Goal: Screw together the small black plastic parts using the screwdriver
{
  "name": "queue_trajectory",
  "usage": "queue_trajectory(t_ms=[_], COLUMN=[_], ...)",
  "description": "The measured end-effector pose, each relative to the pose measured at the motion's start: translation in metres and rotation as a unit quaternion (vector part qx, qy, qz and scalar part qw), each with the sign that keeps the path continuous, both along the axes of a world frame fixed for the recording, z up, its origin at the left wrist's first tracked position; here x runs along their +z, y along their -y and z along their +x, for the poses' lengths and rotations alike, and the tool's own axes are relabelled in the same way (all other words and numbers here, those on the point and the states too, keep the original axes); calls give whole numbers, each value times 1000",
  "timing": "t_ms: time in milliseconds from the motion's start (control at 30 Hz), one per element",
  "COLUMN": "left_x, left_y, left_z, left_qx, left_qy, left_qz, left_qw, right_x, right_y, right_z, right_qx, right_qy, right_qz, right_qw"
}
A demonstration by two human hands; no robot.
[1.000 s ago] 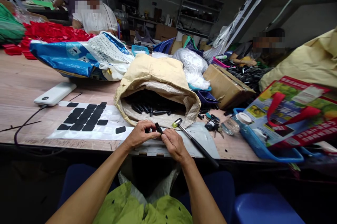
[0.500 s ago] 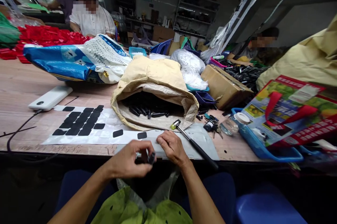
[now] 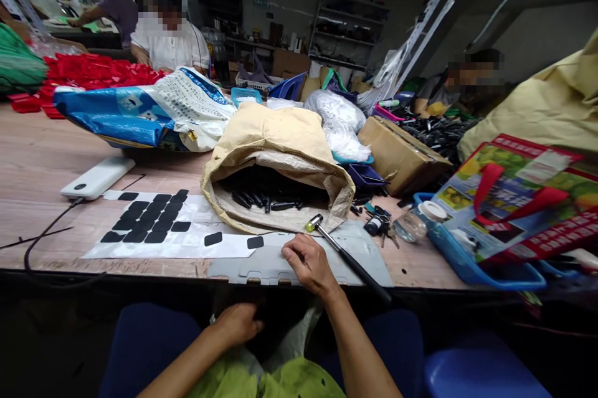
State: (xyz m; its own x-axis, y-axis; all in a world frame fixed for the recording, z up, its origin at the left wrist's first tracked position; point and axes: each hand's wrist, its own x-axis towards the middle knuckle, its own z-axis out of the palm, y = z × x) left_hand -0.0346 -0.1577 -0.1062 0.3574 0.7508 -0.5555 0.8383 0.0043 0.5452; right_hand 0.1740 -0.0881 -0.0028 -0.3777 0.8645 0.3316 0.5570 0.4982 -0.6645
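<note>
My left hand (image 3: pixel 238 323) is low, below the table's front edge, over the dark mouth of a pale bag (image 3: pixel 296 332) at my lap. Its fingers drop into shadow, so I cannot see what they do. On a grey board (image 3: pixel 275 261) rests my right hand (image 3: pixel 308 263), fingers curled in and thumb alongside. Anything inside that curl is hidden. Just right of it lies a small hammer (image 3: pixel 348 255) with a yellow-green tip and black handle. Behind, an open tan sack (image 3: pixel 275 130) holds many small black pieces (image 3: pixel 255 197).
White backing sheets (image 3: pixel 159 247) carry black rounded stickers (image 3: pixel 144 217). A white power bank (image 3: pixel 98 178) with a cable lies at left. On the right are keys (image 3: pixel 390 233), a clear jar (image 3: pixel 411 227) and a blue basket (image 3: pixel 490 279) under a printed bag (image 3: pixel 527 199). Several people sit farther back.
My left hand has moved down from the table edge to my lap, and the small black piece it held is out of sight. My right hand stays on the board, still curled.
</note>
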Motion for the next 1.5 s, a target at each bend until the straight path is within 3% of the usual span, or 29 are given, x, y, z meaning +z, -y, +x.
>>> queue_trajectory(t_ms=[100,167,233,300,333,400,500,633,733,867,1067,1167,1233,1367,1500], left_x=[66,112,146,161,163,157,142,138,146,147,107,90,86,88,89], left_y=[-13,-35,-67,-104,-122,-152,-179,-186,-178,-150,-115,-112,-112,-112,-111], left_z=[-4,-8,-15,-22,-25,-31,-38,-46,-46,-23,21,24,21,18,18], left_qx=[-141,-174,-129,-23,30,78,72,39,18,5,-31,-5,5,25,44], left_qy=[96,199,228,136,64,-78,-196,-228,-199,-54,91,139,163,191,199], left_qz=[-13,-27,67,247,330,398,377,338,330,385,377,382,386,377,367], left_qw=[985,964,963,959,941,911,902,912,922,921,921,913,908,906,908], right_x=[-1,-1,-2,-2,-3,-4,-7,-7,-4,-5,-13,-10,-6,-3,-6], right_y=[-1,-2,-2,-3,-4,-4,-6,-7,-7,-5,2,6,6,2,-1], right_z=[0,-1,-1,0,1,3,5,5,5,5,22,42,54,67,65], right_qx=[-1,-3,-7,-14,-19,-29,-39,-44,-46,-93,-279,-386,-421,-380,-333], right_qy=[-5,-13,-24,-39,-48,-67,-86,-87,-97,-156,-194,-75,42,190,245], right_qz=[-4,-8,-9,-8,-5,-2,2,3,7,35,108,146,118,26,24], right_qw=[1000,1000,1000,999,999,997,996,995,994,983,934,908,898,905,910])
